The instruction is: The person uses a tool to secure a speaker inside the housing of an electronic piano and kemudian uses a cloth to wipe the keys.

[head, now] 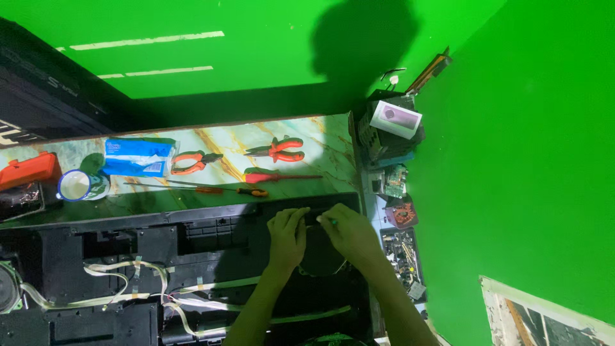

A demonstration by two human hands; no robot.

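Both hands work at the far right end of an opened black electronic chassis [192,256] that lies along the near edge of the marble-patterned counter [320,138]; the left hand [287,236] rests palm-down on the chassis with its fingers curled onto the upper rim, and whether it grips anything cannot be told; the right hand [349,232] sits just beside it, fingers pinched closed on a small green-tipped tool [334,222], most of which the hand hides; a round dark part, apparently a speaker [320,256], lies beneath and between the two hands. Pale flat ribbon cables [122,282] run across the chassis interior toward the left end, taped at several places. On the counter behind the chassis, from the right end toward the left: orange-handled pliers [278,149] near the far edge; a red-handled screwdriver [282,177]; a thin orange-handled screwdriver [224,189] just beside the chassis rim; a second pair of orange pliers [192,161]; a blue and white packet [138,157]; a white mug with a blue rim [75,186]; a red case [29,170] at the left end. Beyond the right end of the counter stand a white box [396,119], a green circuit board [396,181] and a tray of small metal parts [400,250].
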